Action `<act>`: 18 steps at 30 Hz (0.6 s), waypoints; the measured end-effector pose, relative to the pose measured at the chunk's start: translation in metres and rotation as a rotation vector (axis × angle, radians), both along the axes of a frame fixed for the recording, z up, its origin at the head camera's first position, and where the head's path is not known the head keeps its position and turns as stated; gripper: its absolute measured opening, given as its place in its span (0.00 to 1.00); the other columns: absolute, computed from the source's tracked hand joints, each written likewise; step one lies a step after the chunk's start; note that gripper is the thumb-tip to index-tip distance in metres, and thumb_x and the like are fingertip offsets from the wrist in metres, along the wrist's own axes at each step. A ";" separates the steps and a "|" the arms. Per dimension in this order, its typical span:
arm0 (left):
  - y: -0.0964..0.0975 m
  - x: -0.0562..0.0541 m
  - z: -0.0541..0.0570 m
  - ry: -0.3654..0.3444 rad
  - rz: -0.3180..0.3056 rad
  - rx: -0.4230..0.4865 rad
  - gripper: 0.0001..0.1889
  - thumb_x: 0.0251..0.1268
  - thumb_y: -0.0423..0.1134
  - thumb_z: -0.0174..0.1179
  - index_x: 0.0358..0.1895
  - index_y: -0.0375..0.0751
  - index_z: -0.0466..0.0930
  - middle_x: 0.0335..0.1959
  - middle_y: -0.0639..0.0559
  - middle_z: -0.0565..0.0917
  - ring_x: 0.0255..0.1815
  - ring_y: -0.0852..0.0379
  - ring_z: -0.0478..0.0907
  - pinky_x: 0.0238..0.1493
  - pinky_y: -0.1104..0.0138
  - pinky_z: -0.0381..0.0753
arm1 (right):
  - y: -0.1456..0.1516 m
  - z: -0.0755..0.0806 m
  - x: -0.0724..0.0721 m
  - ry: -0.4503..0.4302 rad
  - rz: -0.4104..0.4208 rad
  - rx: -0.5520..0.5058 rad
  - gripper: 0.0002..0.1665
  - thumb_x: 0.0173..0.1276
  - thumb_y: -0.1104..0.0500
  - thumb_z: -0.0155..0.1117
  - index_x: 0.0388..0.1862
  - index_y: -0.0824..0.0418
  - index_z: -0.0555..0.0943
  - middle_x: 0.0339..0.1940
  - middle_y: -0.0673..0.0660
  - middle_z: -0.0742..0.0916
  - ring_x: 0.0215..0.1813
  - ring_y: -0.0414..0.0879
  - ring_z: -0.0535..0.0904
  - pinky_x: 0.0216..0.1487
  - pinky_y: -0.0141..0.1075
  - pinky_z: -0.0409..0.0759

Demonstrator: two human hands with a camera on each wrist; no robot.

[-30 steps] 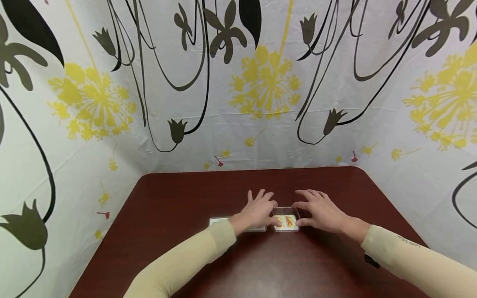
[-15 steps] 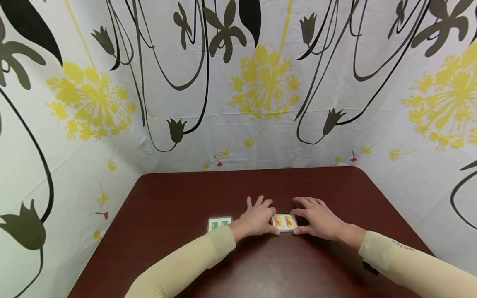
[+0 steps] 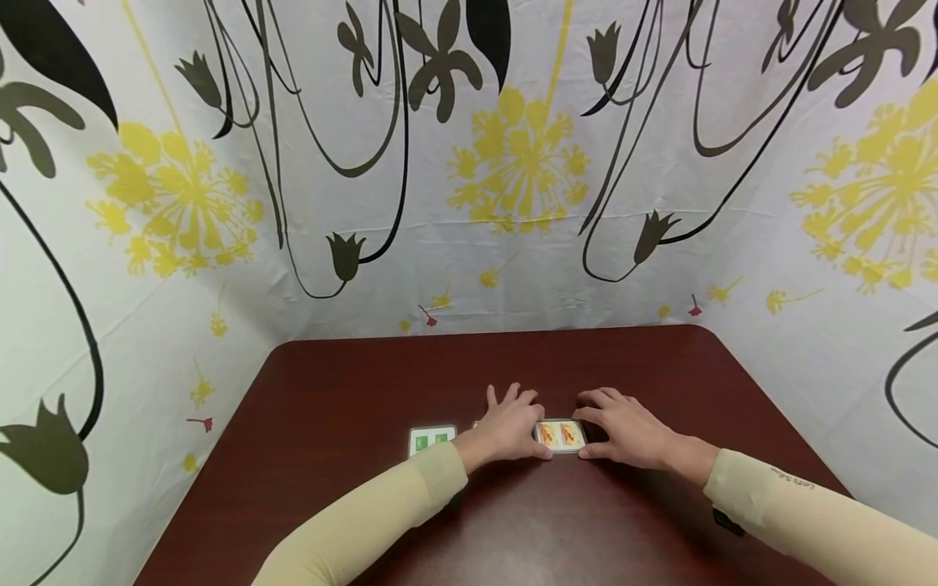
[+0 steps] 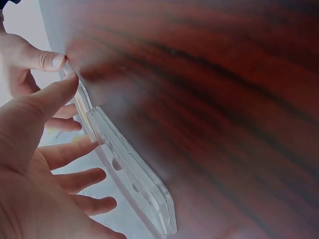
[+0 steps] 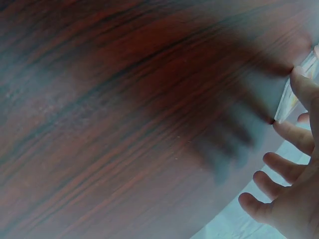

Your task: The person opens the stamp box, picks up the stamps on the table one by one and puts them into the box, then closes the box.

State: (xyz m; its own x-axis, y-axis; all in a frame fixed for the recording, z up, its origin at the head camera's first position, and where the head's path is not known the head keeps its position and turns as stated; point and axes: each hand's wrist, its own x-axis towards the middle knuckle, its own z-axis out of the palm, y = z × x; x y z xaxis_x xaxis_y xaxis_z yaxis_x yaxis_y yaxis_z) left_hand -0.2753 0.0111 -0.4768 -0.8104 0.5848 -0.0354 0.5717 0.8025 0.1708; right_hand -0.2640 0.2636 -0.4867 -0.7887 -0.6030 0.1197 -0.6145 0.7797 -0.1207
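Observation:
A small flat clear plastic case with two orange-and-yellow food pictures lies on the table between my hands. With thumb and index finger, my left hand pinches its left side; the other fingers spread outward. My right hand pinches the right side, thumb at the near corner and index finger at the far one. A second clear case with green pictures lies to the left, partly covered by my left hand and wrist. In the left wrist view this second case sits end to end with the first, looking layered.
The dark red-brown table has rounded far corners. A white cloth with flower prints hangs behind it and on both sides. A dark band shows at my right wrist.
A clear upright part over the food-picture case has come down, and the case now looks flat. Both hands lowered slightly, and the green pictures came into view. Little differs since half a second ago.

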 end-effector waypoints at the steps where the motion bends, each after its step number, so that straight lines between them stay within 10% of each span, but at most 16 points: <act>1: 0.000 0.000 0.000 0.003 0.001 0.003 0.31 0.54 0.67 0.70 0.58 0.55 0.82 0.73 0.51 0.68 0.78 0.41 0.53 0.68 0.31 0.50 | 0.000 0.000 0.000 -0.005 -0.002 -0.002 0.36 0.59 0.33 0.72 0.61 0.50 0.83 0.67 0.58 0.76 0.68 0.57 0.69 0.56 0.62 0.72; 18: -0.003 0.002 -0.007 0.006 0.056 0.089 0.28 0.49 0.65 0.74 0.54 0.59 0.86 0.70 0.53 0.73 0.75 0.37 0.59 0.66 0.28 0.49 | -0.001 0.000 0.001 -0.070 -0.038 -0.055 0.35 0.57 0.33 0.74 0.58 0.50 0.85 0.66 0.61 0.77 0.66 0.59 0.70 0.54 0.57 0.76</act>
State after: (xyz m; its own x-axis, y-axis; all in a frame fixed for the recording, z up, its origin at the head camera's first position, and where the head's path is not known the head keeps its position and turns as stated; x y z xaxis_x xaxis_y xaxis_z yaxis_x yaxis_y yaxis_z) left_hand -0.2730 0.0077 -0.4841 -0.8419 0.5393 0.0195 0.5277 0.8151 0.2391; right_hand -0.2634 0.2623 -0.4870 -0.8184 -0.5666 0.0957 -0.5732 0.7933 -0.2053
